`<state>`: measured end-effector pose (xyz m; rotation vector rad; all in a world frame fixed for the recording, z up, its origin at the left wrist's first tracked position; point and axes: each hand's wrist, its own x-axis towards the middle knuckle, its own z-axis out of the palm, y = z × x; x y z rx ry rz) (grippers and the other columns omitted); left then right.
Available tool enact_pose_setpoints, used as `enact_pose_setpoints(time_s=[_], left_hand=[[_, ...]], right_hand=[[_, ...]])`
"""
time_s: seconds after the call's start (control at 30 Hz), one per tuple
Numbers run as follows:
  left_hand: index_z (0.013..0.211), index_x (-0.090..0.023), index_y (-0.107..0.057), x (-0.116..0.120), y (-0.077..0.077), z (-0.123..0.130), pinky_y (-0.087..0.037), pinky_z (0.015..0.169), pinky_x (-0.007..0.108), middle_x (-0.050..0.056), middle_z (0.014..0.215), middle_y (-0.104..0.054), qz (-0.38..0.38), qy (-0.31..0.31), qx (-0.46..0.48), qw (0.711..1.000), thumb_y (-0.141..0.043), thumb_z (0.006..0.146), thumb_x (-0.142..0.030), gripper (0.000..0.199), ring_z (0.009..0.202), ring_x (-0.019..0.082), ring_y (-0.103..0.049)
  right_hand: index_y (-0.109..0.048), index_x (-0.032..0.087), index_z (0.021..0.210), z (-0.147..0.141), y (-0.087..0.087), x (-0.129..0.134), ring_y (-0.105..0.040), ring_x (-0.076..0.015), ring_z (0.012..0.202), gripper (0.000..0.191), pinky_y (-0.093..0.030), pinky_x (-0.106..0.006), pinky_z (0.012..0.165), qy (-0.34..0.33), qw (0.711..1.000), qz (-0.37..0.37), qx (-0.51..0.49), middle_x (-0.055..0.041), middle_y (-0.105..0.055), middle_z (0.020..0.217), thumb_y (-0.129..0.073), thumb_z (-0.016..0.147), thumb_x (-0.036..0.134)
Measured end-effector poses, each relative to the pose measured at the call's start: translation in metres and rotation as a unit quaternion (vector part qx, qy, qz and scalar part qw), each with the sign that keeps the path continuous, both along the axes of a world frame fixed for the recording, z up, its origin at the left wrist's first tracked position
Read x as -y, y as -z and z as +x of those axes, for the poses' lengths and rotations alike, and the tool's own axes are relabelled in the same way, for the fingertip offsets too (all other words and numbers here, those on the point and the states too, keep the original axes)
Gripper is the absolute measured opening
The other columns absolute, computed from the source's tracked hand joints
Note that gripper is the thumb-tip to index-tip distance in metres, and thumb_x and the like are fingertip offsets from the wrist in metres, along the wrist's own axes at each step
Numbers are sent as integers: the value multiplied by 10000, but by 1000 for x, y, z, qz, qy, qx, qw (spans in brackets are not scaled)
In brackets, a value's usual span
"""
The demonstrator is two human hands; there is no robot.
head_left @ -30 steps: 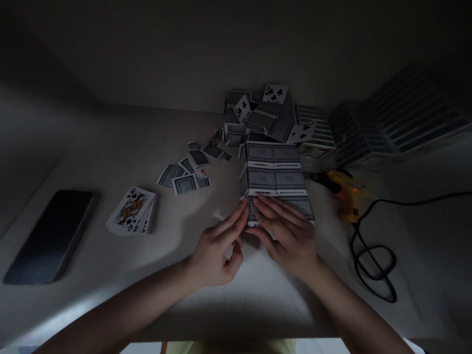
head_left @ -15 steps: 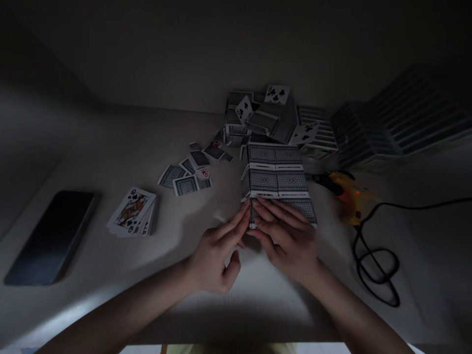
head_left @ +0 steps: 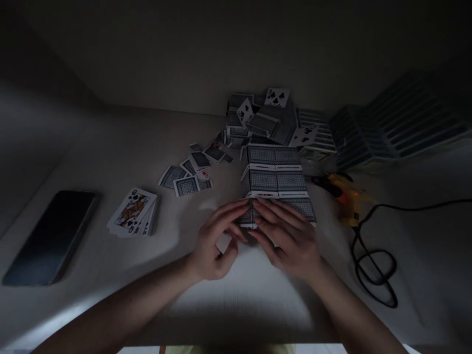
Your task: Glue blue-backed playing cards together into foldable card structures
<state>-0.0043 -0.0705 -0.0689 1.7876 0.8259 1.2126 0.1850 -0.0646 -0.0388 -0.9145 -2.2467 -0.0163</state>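
Observation:
A block built of patterned playing cards (head_left: 277, 179), backs outward, lies in front of me with white edges between its rows. My right hand (head_left: 289, 233) rests flat across the near end of its top, fingers stretched and slightly parted. My left hand (head_left: 219, 241) touches the near left edge with extended fingertips, its thumb bent and apart from them. Between the two hands a bit of card (head_left: 245, 220) shows at that corner; its far part is hidden under the fingers.
To the left are a face-up card stack (head_left: 134, 211) and a phone (head_left: 49, 238). Cut card pieces (head_left: 188, 184) lie scattered nearby. Behind stands a heap of cards (head_left: 269, 118). At right lie a yellow glue gun (head_left: 348, 199), its black cord (head_left: 376, 250) and ribbed card structures (head_left: 405, 120).
My left fingers have shifted slightly left and opened away from the right hand, uncovering some card at the corner. The right hand stays almost where it was on the block.

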Motion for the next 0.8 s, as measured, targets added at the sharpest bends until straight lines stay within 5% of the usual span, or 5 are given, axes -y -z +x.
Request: enact_pose_setpoints(time_s=[0.13, 0.23, 0.47, 0.67, 0.8], left_hand=[[1399, -225, -384, -6, -2, 0, -591, 769, 288, 115, 1469, -405, 39, -12, -85, 996, -453, 771, -77, 649, 907, 158, -681], [1401, -220, -385, -9, -2, -1, -526, 961, 324, 76, 1458, -433, 107, -33, -174, 978, -428, 788, -54, 636, 1218, 198, -548], [1409, -161, -364, -11, -1, -6, -542, 934, 296, 88, 1450, -444, 180, -42, -284, 941, -454, 808, -77, 613, 1222, 176, -546], [1425, -175, -333, -11, 1, -5, -562, 880, 302, 73, 1431, -471, 191, -46, -307, 931, -460, 811, -80, 633, 1153, 175, -589], [1434, -227, -311, -12, 2, -5, -579, 779, 301, 80, 1484, -392, 202, -33, -320, 925, -469, 811, -88, 658, 955, 152, -660]], right_hand=[[-608, 134, 1051, 4, -2, 0, -585, -257, 1164, 300, -511, -467, 975, -25, 999, -17, -40, -140, -681, 1139, -587, 755, 83], [-598, 121, 1071, 5, -2, 1, -598, -262, 1142, 344, -520, -482, 960, -27, 998, -23, -60, -146, -687, 1111, -566, 736, 50], [-610, 175, 1057, 7, -4, 4, -661, -233, 1008, 349, -579, -437, 834, 3, 986, -48, -160, -92, -709, 1009, -545, 753, 17], [-639, 219, 885, 48, 6, -15, -673, -210, 924, 109, -529, -451, 870, 227, 930, 13, -289, -51, -706, 934, -545, 842, 185], [-640, 171, 1037, 98, 10, -24, -649, -242, 923, 298, -522, -398, 775, 489, 858, -67, -140, -116, -675, 999, -579, 809, 353]])
